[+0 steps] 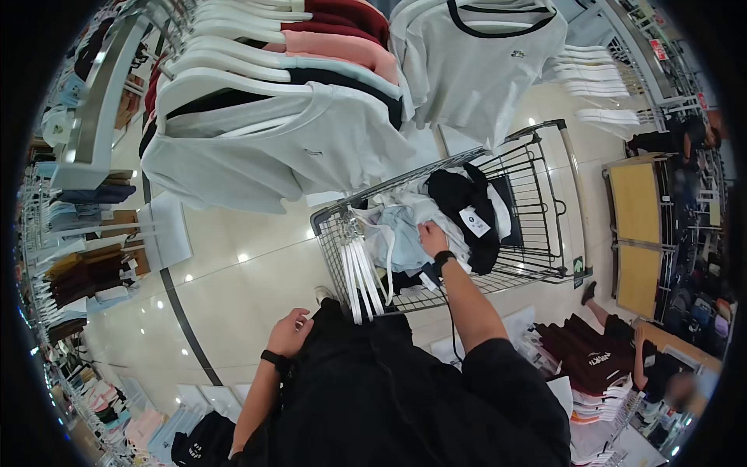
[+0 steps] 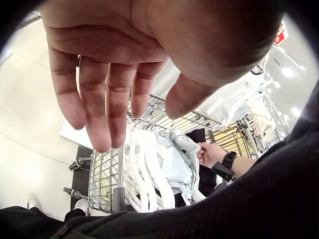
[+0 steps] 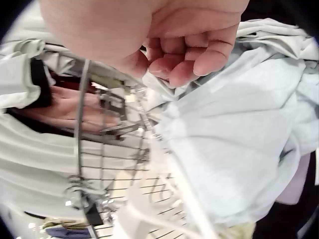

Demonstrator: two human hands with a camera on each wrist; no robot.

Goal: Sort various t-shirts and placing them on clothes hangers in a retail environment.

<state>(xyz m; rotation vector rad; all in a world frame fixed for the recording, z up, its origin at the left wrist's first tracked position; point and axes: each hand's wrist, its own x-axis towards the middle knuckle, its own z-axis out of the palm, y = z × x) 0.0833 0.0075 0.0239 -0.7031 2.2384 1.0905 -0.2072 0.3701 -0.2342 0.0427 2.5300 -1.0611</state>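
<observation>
In the head view my right hand (image 1: 433, 240) is over the shopping cart (image 1: 562, 208). Its curled fingers pinch the edge of a light blue garment (image 3: 234, 134), which spreads below them in the right wrist view. Beside it in the cart lie white clothing and a black garment (image 1: 453, 191) with a white tag (image 1: 474, 222). Several white hangers (image 1: 359, 276) stand bunched at the cart's near left end. My left hand (image 1: 292, 330) hangs beside my black clothing, empty, its fingers loosely extended in the left wrist view.
White shirts (image 1: 264, 148) on hangers hang from a rack above the cart's left end. Another white shirt (image 1: 490, 70) with dark trim hangs behind the cart. Folded clothes line the left side, and a person (image 1: 661, 366) is at the lower right.
</observation>
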